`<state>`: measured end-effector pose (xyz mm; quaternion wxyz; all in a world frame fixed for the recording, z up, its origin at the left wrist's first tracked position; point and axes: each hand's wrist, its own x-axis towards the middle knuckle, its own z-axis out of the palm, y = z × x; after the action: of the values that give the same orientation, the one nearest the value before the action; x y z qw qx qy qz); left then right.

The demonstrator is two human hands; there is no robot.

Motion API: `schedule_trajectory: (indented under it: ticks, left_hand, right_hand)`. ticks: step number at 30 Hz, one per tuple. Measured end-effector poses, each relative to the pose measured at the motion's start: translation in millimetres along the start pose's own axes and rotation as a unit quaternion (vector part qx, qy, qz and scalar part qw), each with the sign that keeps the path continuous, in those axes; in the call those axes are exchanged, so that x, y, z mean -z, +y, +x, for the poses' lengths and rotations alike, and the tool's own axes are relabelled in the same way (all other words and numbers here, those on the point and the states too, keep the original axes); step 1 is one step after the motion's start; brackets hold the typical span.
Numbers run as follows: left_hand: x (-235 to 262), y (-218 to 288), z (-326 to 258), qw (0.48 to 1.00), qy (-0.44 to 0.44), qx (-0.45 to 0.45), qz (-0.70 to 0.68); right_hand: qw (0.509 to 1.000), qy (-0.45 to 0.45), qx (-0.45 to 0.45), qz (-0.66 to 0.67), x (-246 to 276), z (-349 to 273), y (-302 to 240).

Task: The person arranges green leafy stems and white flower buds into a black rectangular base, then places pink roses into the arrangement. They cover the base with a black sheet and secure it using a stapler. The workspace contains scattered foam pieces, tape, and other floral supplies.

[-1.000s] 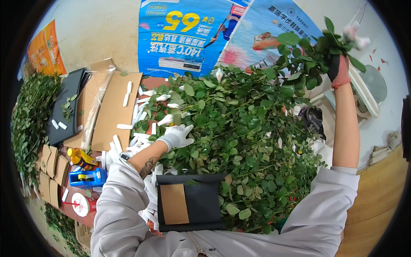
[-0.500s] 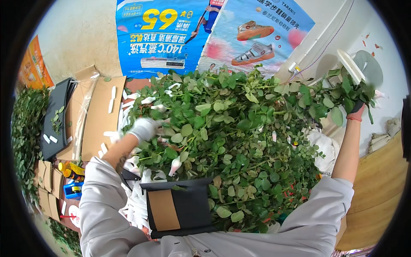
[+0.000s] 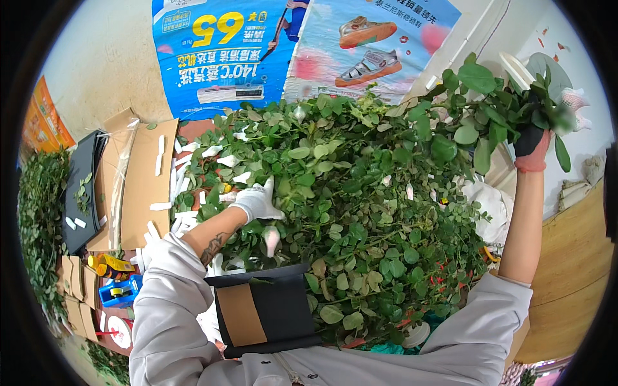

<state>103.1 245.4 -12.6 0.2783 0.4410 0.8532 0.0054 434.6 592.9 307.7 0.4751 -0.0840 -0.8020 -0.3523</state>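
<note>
My right hand (image 3: 533,149), in a black and pink glove, is raised at the far right. It is closed round a small bunch of leafy roses (image 3: 479,132), with netted pale pink buds (image 3: 575,103) beyond the hand. My left hand (image 3: 259,201), in a white glove, lies over the left side of a large heap of leafy rose stems (image 3: 360,193). Its thumb and a finger are spread apart; the other fingers are partly hidden. Just below it, a white-sleeved bud (image 3: 271,240) pokes out of the leaves.
A black sheet with a brown cardboard piece (image 3: 241,314) lies close to my body. At the left are cardboard sheets (image 3: 145,193), a black board (image 3: 84,193), a blue tape dispenser (image 3: 121,291) and a yellow bottle (image 3: 111,265). A wall with posters (image 3: 225,58) stands behind the heap.
My left hand has moved right and its fingers have spread. My right hand has come slightly nearer with the roses, showing the netted buds more clearly. The view has shifted a little.
</note>
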Motion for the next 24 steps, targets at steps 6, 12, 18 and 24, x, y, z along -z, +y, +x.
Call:
schedule_trajectory:
  ticks: [6,12,18,24]
  left_hand:
    - [-1.7,-38.8,34.7,0.986,0.146,0.027,0.071]
    - [15.1,-106.9,56.2,0.977,0.179,0.028,0.108]
    - [-14.6,-144.0,70.8,0.969,0.231,-0.07,0.055]
    - [-6.9,-99.7,-44.6,0.961,0.273,-0.034,-0.023]
  right_hand:
    - [0.991,-0.087,-0.098,0.027,-18.8,-36.5,87.7]
    - [0.986,-0.076,-0.142,0.037,-40.2,-98.3,145.0]
    - [0.809,-0.037,-0.365,0.459,-56.3,-155.9,209.7]
    - [0.706,0.009,-0.418,0.571,-62.0,-126.0,124.0]
